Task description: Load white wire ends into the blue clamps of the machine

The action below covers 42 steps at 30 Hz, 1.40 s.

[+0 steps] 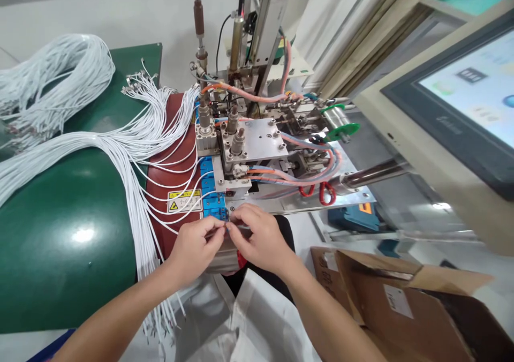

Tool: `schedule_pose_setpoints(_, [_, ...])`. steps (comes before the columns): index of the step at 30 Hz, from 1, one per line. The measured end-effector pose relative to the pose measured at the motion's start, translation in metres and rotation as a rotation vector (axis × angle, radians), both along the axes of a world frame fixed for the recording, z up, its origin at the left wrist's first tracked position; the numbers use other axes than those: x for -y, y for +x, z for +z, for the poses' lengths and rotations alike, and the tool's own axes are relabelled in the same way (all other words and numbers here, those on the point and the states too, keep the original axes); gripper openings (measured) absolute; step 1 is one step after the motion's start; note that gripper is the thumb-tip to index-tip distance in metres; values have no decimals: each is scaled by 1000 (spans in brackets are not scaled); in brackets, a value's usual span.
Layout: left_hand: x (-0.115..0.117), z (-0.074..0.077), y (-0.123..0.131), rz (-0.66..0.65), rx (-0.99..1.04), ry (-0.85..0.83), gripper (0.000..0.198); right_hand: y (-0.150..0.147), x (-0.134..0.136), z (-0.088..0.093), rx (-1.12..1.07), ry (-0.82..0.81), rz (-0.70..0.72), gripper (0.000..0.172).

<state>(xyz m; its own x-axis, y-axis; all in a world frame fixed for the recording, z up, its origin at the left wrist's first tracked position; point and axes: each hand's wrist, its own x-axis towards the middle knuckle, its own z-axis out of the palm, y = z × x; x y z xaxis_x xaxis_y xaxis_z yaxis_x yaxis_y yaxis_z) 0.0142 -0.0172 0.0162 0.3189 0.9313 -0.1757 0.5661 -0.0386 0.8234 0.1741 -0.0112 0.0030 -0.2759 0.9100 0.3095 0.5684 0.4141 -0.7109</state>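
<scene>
My left hand (pixel 196 249) and my right hand (pixel 263 241) meet fingertip to fingertip at the near end of a row of blue fixture blocks (pixel 212 205). Both are closed in a pinch. Whatever is between the fingers is too small and covered to make out. White cables (pixel 120 156) fan out from a thick bundle on the left, and several run one by one into the blue blocks. One cable passes behind my left hand, where its end is hidden. Just beyond my fingers stands the metal machine (pixel 261 142) with its cylinders and tubes.
A green mat (pixel 72 281) carries another coiled cable bundle (pixel 76 67). A yellow warning label (pixel 183 201) sits on the dark red plate (pixel 166 174). At right are a wire spool (pixel 340 121), a touchscreen (pixel 461 94) and an opened cardboard box (pixel 397 303).
</scene>
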Motion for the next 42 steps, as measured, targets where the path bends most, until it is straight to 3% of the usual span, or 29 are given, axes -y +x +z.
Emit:
schedule_pose_setpoints(2, [-3,3,-3,-143,-62,14,16,7,-2,7,87,-112,117,8])
schedule_pose_setpoints(4, [-4,3,-3,-198,-60,4,15,8,-1,10,64,-178,149,10])
schedule_pose_setpoints(8, [-3,-1,-1,20,77,-42,14,-8,9,1,-303,-310,-176,17])
schedule_pose_setpoints(10, [-1,-3,1,114,129,-69,15,-19,15,-6,-468,-381,-272,20])
schedule_pose_setpoints(13, [1,-5,2,166,171,-105,14,-25,19,-13,-491,-369,-288,20])
schedule_pose_setpoints(19, [1,-8,0,149,166,-124,13,-15,14,-9,-498,-376,-282,9])
schedule_pose_setpoints(27, [0,-8,1,127,137,-109,16,-20,12,-8,-653,-579,-325,12])
schedule_pose_setpoints(32, [-1,-9,2,113,143,-110,17,-17,13,-11,-456,-453,-291,10])
schedule_pose_setpoints(39, [0,-10,2,102,127,-90,16,-15,14,-12,-448,-400,-292,11])
schedule_pose_setpoints(42, [-3,-7,0,70,81,-63,17,-15,13,-15,-332,-227,-286,13])
